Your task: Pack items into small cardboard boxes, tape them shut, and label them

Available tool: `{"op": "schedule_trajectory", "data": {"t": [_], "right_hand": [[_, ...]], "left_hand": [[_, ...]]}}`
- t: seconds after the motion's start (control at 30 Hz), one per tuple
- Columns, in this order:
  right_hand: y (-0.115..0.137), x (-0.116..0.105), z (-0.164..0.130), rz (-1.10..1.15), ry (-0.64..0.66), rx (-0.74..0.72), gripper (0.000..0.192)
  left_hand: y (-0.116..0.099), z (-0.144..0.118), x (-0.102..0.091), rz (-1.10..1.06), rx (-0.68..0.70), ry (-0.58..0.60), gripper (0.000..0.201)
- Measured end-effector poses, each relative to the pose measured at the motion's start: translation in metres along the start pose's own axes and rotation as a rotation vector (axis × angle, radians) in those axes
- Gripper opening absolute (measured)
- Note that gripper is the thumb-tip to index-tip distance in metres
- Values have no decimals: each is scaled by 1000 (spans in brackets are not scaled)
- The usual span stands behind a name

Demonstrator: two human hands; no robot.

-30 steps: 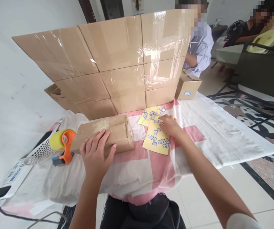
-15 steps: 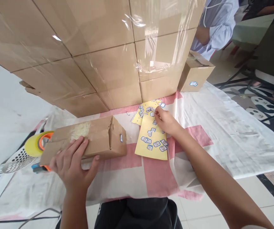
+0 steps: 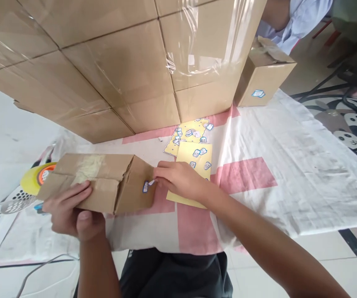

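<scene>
A small cardboard box (image 3: pixel 135 192) lies on the cloth in front of me, its right end turned slightly toward me. My left hand (image 3: pixel 74 211) grips its left part, fingers on top and thumb at the near side. A blue-edged sticker (image 3: pixel 145 187) is stuck on the box's right end. Right beside it, my right hand (image 3: pixel 178 177) pinches a small white sticker (image 3: pixel 151 182) against or very near the cardboard. Partly under that hand is a yellow sheet (image 3: pixel 183 154) bearing several blue-edged stickers. Behind it lies a second yellow sheet (image 3: pixel 183 126) with loose stickers.
A tall stack of film-wrapped cartons (image 3: pixel 119 66) stands at the back. Another box (image 3: pixel 247 78) with a sticker is at the back right, near a person's sleeve (image 3: pixel 305 20). At left lie a yellow tape roll (image 3: pixel 29 180) and a perforated white object (image 3: pixel 15 200).
My right hand has moved left from the yellow sheets to the box's end, now with a sticker. My left hand has turned the box and shifted it slightly left.
</scene>
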State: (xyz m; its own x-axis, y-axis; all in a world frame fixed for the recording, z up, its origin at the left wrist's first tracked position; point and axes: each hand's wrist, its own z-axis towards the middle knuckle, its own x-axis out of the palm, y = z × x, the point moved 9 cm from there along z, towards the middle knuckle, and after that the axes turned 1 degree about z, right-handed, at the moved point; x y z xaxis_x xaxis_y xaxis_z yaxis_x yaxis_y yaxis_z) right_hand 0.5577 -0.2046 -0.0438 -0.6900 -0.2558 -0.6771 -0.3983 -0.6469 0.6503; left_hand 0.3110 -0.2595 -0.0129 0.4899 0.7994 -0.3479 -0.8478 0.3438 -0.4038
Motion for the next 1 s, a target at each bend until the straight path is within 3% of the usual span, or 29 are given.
{"op": "schedule_trajectory", "data": {"t": [0.07,0.1,0.37,0.53,0.67,0.7,0.77,0.83,0.87,0.93,1.0], "right_hand": [[4,5,-1,29,28,-15,19],[7,7,-1,57,43,-30,20],[5,18,3,77,4,-1,22],[4,23,5,96,1,56,19],[1,24,5,173,4,125,15],[-1,21,5,192,-21,154,21],[-5,13,6,213,-78,193,52],[-7,12,8,232,-57,192,78],[-8,15,9,254,-14,186,82],[-12,21,11,291,58,191,72],[-18,23,12,312,51,209,51]], "left_hand": [[-10,0,-13,-108,64,-199,39],[-14,0,-15,-136,90,-246,34],[-13,1,-11,35,72,-252,53],[-12,0,-11,-27,127,-264,48],[-8,-1,-10,62,114,-238,54],[-5,-1,-9,96,93,-218,56],[-2,0,-7,138,54,-190,60],[-3,0,-8,111,55,-189,57],[-6,0,-8,82,73,-193,54],[-11,0,-9,15,116,-206,47],[-14,0,-10,-44,138,-216,40]]}}
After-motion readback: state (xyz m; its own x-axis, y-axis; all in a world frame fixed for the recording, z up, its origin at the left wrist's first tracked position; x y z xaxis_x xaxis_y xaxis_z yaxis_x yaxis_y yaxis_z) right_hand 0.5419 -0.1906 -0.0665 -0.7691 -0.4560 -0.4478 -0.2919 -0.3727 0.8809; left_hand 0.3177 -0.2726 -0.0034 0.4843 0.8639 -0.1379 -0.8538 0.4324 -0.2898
